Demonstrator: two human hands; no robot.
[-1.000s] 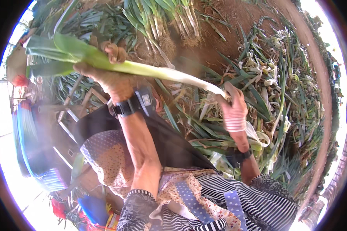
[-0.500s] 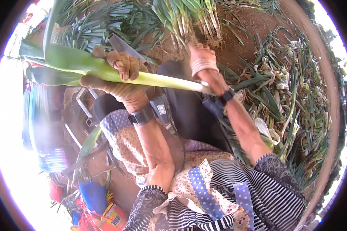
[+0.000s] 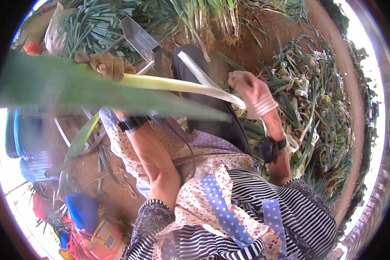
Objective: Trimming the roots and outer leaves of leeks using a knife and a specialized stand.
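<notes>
My left hand (image 3: 110, 67), in a brown-stained glove, is closed around a thick leek (image 3: 160, 82). Its broad green leaves spread left, and one blurred leaf sweeps across the foreground, hiding part of my palm and wrist. The white end points right, over my dark-trousered knee. From near that end a pale strip of outer layer (image 3: 195, 69) stands away, slanting up and left. My right hand (image 3: 252, 92), with a pale striped cuff, is just right of the white end, apart from it. Motion smears its fingers, so its grip is unclear.
Upright leeks with roots (image 3: 203, 21) stand on the soil ahead. A metal trough-like piece (image 3: 136, 37) is beyond my left hand. Cut green leaves (image 3: 95, 26) lie far left. Peeled leaf waste (image 3: 312, 95) heaps on the right. A blue container (image 3: 82, 212) sits lower left.
My right hand has moved down and right from near the root bunch. A pale strip now stands off the leek's white end. My left hand and the leek have shifted left.
</notes>
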